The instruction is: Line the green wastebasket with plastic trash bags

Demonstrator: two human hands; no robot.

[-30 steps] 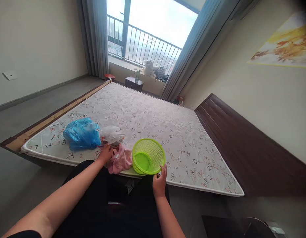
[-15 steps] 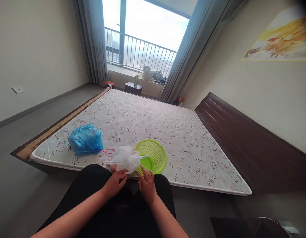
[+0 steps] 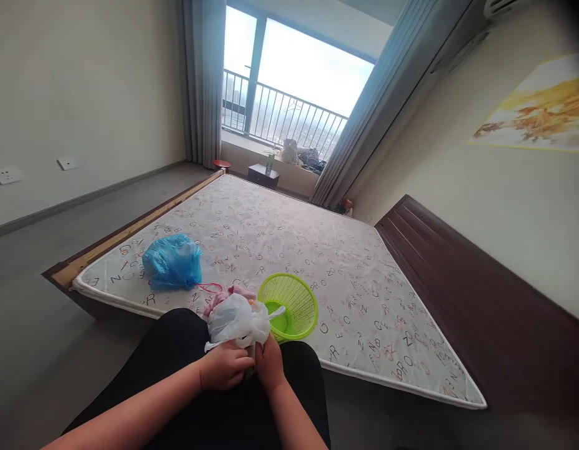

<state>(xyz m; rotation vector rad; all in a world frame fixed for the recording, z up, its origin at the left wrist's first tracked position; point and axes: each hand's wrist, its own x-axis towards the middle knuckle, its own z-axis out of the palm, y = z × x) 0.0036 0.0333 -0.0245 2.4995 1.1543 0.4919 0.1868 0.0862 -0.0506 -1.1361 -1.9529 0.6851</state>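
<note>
- While the R hand [image 3: 269, 361] was on the basket [image 3: 303, 309] rim a sec ago, I now see both hands at the white bag [image 3: 235, 319], so IMO the work has gone from basket to bag.
- L hand [image 3: 226, 367]: fingers curled in, look to be gripping the bag's near side. R hand: fingers bent up against the bag, tips hidden, can't tell if it's pinching.
- Bag pos: mid of the mattress [image 3: 317, 250] near edge, just L of the basket, one white end poking over its rim. Can't tell if its underside rests on the mattress or hangs off the edge.
- Pink cloth [image 3: 217, 301]: lay on the near side of the bag a sec ago, now shows behind it.
- Blue bag [image 3: 172, 262]: near-L corner area of the mattress, apart from both hands, untouched.
- Surface: letter-print mattress, white piping along the edges; bare wood bed rail [image 3: 139, 226] along its L edge, dark headboard [image 3: 434, 269] along the R.
- Room: past the far edge, a small nightstand [image 3: 263, 178] w/ a glass on top, red stool [image 3: 222, 164] by the far-L corner, big window [image 3: 312, 69] btwn grey curtains [image 3: 202, 81]; painting [image 3: 537, 109] on the R wall, sockets [image 3: 7, 176] on the L.
</note>
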